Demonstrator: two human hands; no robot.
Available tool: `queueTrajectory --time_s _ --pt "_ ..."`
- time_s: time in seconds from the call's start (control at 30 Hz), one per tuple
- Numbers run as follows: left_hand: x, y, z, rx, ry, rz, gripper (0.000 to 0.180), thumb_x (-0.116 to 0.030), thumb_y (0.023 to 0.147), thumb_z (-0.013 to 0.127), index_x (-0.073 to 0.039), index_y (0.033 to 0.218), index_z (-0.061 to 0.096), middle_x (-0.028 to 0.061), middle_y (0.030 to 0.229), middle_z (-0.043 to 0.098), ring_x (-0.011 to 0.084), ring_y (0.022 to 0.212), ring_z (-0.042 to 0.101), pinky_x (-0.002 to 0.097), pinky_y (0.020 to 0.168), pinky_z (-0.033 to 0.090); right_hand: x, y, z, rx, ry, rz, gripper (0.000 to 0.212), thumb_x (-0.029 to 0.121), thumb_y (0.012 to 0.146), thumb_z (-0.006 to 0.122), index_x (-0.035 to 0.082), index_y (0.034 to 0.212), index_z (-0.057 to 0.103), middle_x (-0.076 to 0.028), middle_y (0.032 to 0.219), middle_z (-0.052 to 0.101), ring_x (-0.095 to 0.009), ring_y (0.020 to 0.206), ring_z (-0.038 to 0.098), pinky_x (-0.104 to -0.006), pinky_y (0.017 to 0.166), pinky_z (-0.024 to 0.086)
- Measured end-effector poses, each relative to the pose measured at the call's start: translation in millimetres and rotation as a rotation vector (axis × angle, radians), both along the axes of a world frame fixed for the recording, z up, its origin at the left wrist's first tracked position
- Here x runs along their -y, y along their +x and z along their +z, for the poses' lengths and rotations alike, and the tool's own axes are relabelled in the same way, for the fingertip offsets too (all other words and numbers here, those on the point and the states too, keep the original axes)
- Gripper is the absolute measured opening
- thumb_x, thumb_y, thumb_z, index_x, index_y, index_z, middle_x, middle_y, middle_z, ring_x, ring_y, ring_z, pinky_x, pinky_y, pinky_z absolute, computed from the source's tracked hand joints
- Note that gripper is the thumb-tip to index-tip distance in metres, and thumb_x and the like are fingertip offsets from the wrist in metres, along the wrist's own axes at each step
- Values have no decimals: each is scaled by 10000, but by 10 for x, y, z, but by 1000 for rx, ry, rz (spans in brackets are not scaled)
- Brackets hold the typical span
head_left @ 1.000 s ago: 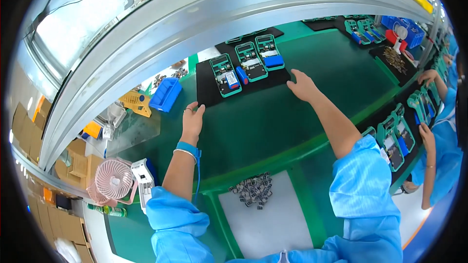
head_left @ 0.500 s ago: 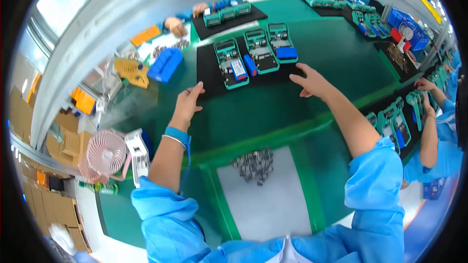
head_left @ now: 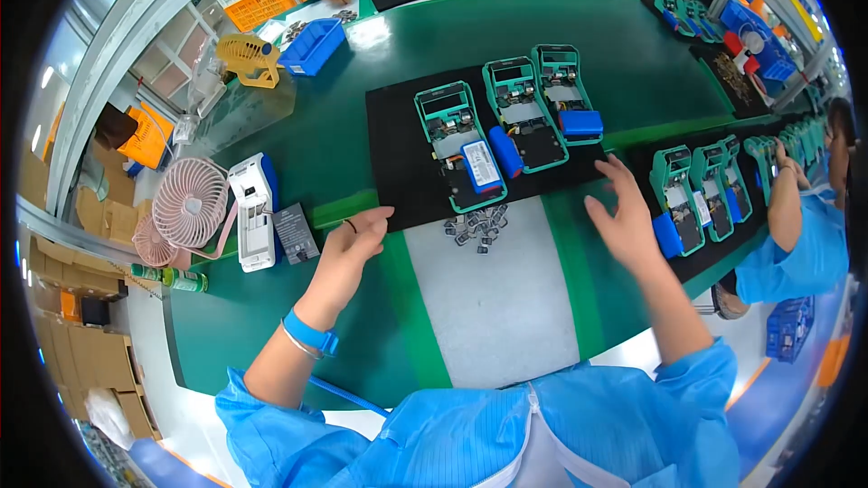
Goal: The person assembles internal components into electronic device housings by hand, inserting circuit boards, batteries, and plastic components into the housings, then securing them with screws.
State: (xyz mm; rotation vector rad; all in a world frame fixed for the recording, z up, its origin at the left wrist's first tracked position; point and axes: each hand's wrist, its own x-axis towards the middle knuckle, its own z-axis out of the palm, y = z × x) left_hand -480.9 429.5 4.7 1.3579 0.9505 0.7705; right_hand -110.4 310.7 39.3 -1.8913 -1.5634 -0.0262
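One pink fan (head_left: 192,203) is being carried by the green bench (head_left: 307,145) at the left of the frame, with a white plastic casing (head_left: 254,217) resting just to its right. Left of centre, the left hand (head_left: 348,248) is being held with its fingers loosely bent, thumb apart and nothing grasped; whether the lower left corner of the black mat (head_left: 393,154) is being touched by its fingertips cannot be told.

Across the centre, three open green housings are being borne by that mat, their long axes slanting from upper left to lower right. The left housing (head_left: 452,138) is lying to the right of and above the left fingers, the nearer ones to it; a labelled blue pack (head_left: 481,165) is being supported on its lower half. Below, small metal parts (head_left: 476,228) are being carried by a white sheet (head_left: 493,307). Farther right, a second blue pack (head_left: 506,151) is being seen along the left side of the middle housing (head_left: 527,117), and a third blue pack (head_left: 580,125) across the lower end of the right housing (head_left: 562,81).

Right of centre, the right hand (head_left: 624,221) is being held spread and empty; the right housing is lying up and left of its fingertips, nearer to this hand. At the right edge, more green housings (head_left: 678,190) are being seen.
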Motion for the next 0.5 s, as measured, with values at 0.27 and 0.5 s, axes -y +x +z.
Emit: queueTrajectory --time_s 0.27,0.5 --pt "-140 546 86 -292 840 -8 540 -258 866 701 -23 1331 560 257 1440 462 416 1323 451 464 1100 378 -191 -969 -379 288 24 512 221 173 768 763 78 942 664 -83 953 610 -292 906 609 -416 760 469" --pt "-357 1390 -51 -439 1000 -113 670 -343 840 743 -96 1415 504 235 1478 399 407 1412 340 548 1148 266 -280 -1057 -459 475 -64 537 210 176 762 731 90 928 634 -68 901 574 -266 888 597 -394 757 476"
